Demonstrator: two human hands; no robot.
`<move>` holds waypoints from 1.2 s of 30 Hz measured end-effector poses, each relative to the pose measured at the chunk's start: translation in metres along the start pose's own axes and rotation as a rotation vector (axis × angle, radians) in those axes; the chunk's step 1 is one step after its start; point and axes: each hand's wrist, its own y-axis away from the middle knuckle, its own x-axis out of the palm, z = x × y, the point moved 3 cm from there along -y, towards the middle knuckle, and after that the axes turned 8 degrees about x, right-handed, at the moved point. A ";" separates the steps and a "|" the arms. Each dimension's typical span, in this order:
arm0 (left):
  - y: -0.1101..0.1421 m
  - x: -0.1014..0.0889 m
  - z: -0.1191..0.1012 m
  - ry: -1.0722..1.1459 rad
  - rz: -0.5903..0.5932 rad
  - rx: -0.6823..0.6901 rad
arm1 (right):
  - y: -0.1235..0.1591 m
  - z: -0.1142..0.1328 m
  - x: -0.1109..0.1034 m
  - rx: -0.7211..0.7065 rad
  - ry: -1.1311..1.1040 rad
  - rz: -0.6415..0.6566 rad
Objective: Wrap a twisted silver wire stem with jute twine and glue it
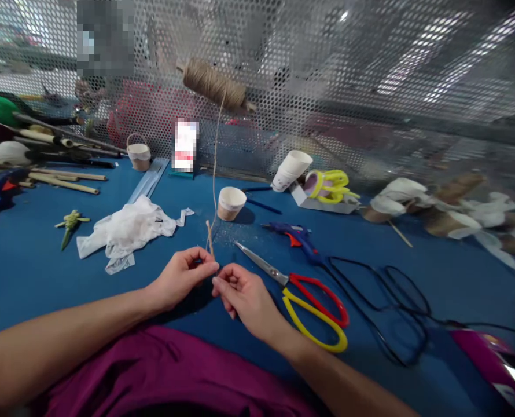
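A short, thin light-brown stick (210,238) stands up from the closed fingers of my left hand (183,274). Twine (214,168) runs down from a spool (214,84) on the mesh panel and meets the stick at those fingers. My right hand (244,294) is closed in a pinch just beside the left fingertips; what it pinches is too small to make out. Beyond the hands sits a small paper cup (231,204) with a brown lower part and white rim. Large scissors (294,289) with red and yellow handles lie right of my right hand, blades open slightly.
A blue glue gun (295,236) lies beyond the scissors, its black cable (370,301) looping rightward. Crumpled white lace (131,229) is at left, near a handled cup (139,156) and sticks (66,179). Stacked cups (291,169) stand at the back; wrapped cups (448,217) sit right.
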 end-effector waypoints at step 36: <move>0.003 0.001 -0.007 -0.010 0.000 0.029 | 0.002 -0.002 -0.003 0.023 -0.020 0.042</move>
